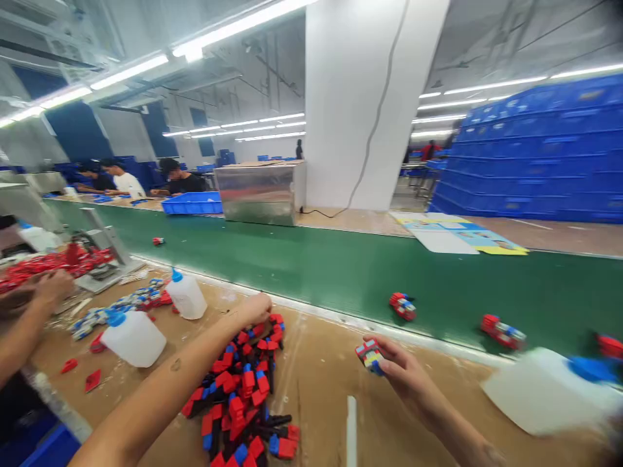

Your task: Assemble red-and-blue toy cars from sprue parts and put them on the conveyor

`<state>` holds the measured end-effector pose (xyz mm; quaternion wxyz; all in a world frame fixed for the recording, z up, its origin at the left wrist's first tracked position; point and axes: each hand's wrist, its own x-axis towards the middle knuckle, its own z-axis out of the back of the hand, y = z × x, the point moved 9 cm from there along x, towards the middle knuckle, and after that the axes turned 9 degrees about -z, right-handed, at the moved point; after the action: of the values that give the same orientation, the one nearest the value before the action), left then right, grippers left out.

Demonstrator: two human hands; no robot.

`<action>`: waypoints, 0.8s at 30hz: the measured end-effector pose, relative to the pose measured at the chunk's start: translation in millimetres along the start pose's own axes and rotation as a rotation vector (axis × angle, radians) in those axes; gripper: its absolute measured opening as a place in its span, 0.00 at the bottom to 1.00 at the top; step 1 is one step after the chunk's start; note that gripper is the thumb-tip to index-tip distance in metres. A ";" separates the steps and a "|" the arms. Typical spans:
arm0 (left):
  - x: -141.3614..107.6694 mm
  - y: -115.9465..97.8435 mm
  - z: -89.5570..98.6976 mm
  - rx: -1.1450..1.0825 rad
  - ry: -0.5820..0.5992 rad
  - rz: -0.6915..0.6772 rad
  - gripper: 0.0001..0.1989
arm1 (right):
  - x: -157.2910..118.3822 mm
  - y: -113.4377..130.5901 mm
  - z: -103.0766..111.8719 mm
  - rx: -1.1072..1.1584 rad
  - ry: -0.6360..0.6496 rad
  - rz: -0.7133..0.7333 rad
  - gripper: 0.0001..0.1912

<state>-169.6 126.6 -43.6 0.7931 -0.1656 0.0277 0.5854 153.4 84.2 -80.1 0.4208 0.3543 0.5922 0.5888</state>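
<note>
My right hand (402, 370) holds a small toy piece (370, 355) of red, blue and yellow between thumb and fingers, over the brown worktop. My left hand (257, 309) is at the far end of a heap of red, blue and black parts (238, 383), near the edge of the green belt. Its fingers are bent downward, and what they hold, if anything, is hidden. A white strip (351, 428) lies on the worktop between the heap and my right forearm.
Red toys (402, 306) sit on the green belt (316, 259). White bottles with blue caps (134, 340) stand or lie at left, another (549, 389) at right. A co-worker's hands (51, 288) are at far left. Blue crates (535, 155) are stacked behind the belt.
</note>
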 end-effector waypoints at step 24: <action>-50.7 -221.4 -100.3 0.107 -0.006 -0.209 0.13 | -264.6 -86.3 49.0 0.924 -0.454 -0.171 0.27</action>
<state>37.2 -7.1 -75.1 0.8576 -0.1232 0.0392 0.4978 309.3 -143.2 -142.2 0.3850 0.5722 0.7108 0.1381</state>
